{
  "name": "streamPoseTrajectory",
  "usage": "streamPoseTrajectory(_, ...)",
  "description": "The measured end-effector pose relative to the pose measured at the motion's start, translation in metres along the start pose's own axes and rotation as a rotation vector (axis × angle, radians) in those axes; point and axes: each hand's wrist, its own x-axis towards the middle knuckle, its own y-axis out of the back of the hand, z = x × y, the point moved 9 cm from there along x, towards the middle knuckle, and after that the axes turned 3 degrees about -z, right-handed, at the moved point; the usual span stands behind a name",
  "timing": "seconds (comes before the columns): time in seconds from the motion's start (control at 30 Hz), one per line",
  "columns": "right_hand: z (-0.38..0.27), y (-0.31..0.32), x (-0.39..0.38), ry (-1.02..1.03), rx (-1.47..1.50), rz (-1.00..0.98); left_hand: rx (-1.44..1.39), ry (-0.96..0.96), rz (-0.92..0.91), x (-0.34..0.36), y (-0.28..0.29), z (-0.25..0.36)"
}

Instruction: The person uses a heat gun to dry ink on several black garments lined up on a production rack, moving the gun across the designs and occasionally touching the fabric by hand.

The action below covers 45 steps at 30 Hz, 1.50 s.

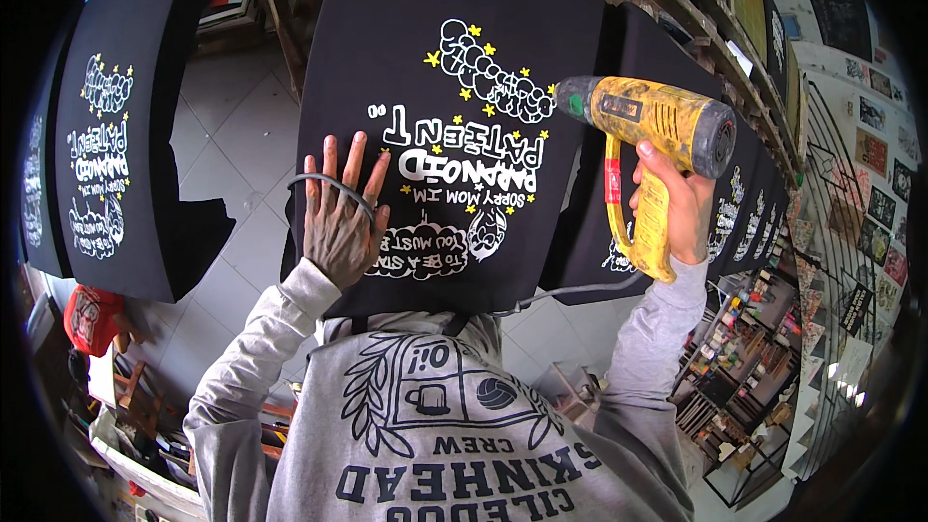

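From my remote seat, I see one black printed shirt taking up the middle, its surface spread out in front of me and its near edge close to my body. Over that body, at the near side, is a grey sweatshirt with a dark emblem. More black shirts with similar prints stand at the left, apart from the middle one, and a row of others runs along the right. The worn yellow heat gun is above the middle shirt's right side, its dark nozzle aimed left at the far part of the print. My left hand lies on the shirt left of the lettering, fingers straight and slightly spread, gripping nothing. My right hand has its fingers wrapped around the heat gun's handle. A red cap sits at the near left. A grey cord crosses the left fingers. Smallest are the yellow stars scattered among the white letters and cloud shapes.
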Motion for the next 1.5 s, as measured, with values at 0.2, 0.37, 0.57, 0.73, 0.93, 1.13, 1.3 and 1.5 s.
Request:
streamPoseTrajectory(0.2, -0.003, -0.005, 0.008, 0.050, -0.069, 0.011, -0.039, -0.003, -0.015, 0.003, 0.001, -0.005)
streamPoseTrajectory(0.37, 0.002, -0.005, 0.009, -0.038, 0.006, -0.030, -0.044, -0.017, 0.006, 0.002, 0.001, -0.008)
streamPoseTrajectory(0.57, -0.008, -0.010, 0.011, 0.120, -0.004, 0.025, -0.039, -0.024, -0.005, 0.003, -0.001, -0.009)
streamPoseTrajectory(0.73, -0.008, -0.011, 0.012, 0.103, -0.037, 0.012, -0.080, -0.021, 0.031, -0.001, 0.001, -0.012)
streamPoseTrajectory(0.93, -0.011, -0.009, 0.008, 0.063, -0.050, -0.008, -0.151, 0.059, 0.021, -0.011, 0.002, -0.019)
streamPoseTrajectory(1.13, -0.010, -0.006, 0.005, 0.007, -0.023, -0.017, -0.260, 0.116, 0.100, -0.023, 0.018, -0.024)
streamPoseTrajectory(1.3, -0.013, -0.004, -0.002, 0.099, -0.012, -0.011, -0.422, 0.308, 0.226, -0.048, 0.041, -0.052)
streamPoseTrajectory(1.5, -0.007, 0.007, -0.006, 0.090, 0.039, 0.000, -0.736, 0.682, 0.417, -0.106, 0.008, -0.134)
